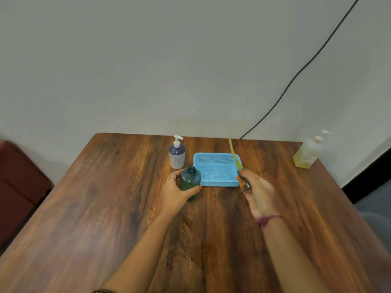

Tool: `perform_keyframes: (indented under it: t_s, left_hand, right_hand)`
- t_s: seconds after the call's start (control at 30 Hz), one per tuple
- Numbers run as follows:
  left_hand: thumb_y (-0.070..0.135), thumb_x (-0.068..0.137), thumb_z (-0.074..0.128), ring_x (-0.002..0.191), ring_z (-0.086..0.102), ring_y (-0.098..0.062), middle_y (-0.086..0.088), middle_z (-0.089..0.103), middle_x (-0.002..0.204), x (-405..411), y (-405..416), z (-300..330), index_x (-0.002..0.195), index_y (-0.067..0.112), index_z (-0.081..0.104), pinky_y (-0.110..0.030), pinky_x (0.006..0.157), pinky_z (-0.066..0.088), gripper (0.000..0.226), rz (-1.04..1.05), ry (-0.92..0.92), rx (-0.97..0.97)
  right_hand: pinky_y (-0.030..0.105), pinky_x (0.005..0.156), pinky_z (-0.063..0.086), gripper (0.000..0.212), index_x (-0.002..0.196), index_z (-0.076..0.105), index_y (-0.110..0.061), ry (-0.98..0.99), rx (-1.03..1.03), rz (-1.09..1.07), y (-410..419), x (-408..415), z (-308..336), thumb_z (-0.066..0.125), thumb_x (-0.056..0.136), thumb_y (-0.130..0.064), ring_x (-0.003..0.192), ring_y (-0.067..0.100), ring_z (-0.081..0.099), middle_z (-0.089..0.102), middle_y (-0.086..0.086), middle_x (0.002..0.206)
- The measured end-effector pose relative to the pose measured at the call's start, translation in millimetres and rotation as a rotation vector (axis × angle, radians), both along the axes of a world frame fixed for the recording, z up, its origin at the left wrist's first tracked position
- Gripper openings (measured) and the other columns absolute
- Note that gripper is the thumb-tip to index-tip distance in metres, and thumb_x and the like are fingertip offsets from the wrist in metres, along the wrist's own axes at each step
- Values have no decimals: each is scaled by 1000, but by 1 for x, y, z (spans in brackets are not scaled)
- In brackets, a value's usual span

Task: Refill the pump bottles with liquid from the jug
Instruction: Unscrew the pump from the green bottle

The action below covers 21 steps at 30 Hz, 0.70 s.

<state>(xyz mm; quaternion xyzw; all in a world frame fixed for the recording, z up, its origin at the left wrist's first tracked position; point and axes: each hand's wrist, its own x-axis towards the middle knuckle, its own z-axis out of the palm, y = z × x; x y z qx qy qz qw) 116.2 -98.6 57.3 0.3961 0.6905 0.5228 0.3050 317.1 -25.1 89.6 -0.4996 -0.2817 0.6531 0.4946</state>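
**Pump out, green bottle open**

Left hand [177,191] grip: fingers and thumb clamped round the green bottle [190,179], frame centre. Bottle stands on the counter [105,208], neck open, no pump on it.

Right hand [257,192] grip: pinched together on the pump head [245,182], right of centre. Its yellowish dip tube [233,154] slants up and left, crossing over the right edge of the blue basket [213,182]. Pump is held clear of the bottle, basket corner between them.

Basket sits just right of the green bottle, touching or nearly so; cannot tell which. Purple bottle [177,154], white pump fitted, upright just behind the green one, left of the basket.

Yellow bottle [307,152] with pump at the counter's far right corner, well apart, blurred. Black cable [296,75] runs down the wall, upper right. Red seat [19,187] at left edge.
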Motion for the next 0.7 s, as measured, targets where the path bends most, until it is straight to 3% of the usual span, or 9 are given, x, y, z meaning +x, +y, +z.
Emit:
perform_keyframes:
  t_s: [0.17, 0.3, 0.43, 0.57, 0.7]
  left_hand:
    - [27, 60, 90, 104, 56, -10, 6, 59, 117, 6, -3, -42, 113, 26, 49, -22, 84, 46, 67, 28, 9, -161]
    - [29, 58, 91, 108, 57, -15, 2, 59, 118, 8, -1, -67, 117, 20, 50, -33, 93, 50, 72, 13, 57, -240]
    - [26, 61, 90, 104, 54, -11, 2, 59, 120, 9, -2, -80, 122, 16, 49, -25, 88, 46, 74, -10, 60, -279]
    - [26, 63, 89, 102, 52, -8, 1, 59, 121, 11, -1, -87, 123, 15, 48, -22, 86, 43, 73, -30, 57, -290]
    - [28, 63, 89, 102, 48, -7, 0, 53, 124, 12, 2, -90, 124, 15, 45, -20, 85, 41, 76, -42, 78, -291]
  right_hand:
    - [24, 54, 52, 19, 95, 69, -1, -110, -263, -28, -24, -7, -81, 74, 80, -11, 77, 19, 67, 72, 16, 92]
    - [38, 80, 54, 24, 86, 73, -13, -381, -364, -16, -41, -13, -130, 80, 71, -31, 89, 22, 66, 72, 6, 92]
    - [39, 87, 54, 15, 79, 74, -20, -565, -327, 88, -55, -16, -152, 79, 73, -33, 90, 21, 66, 73, 4, 95]
    - [28, 79, 48, 27, 97, 75, -12, -629, -303, 127, -61, -19, -157, 76, 78, -32, 92, 17, 62, 68, 1, 97]
    - [28, 84, 51, 38, 105, 73, -10, -669, -307, 166, -62, -20, -163, 76, 78, -36, 96, 18, 64, 71, 3, 103]
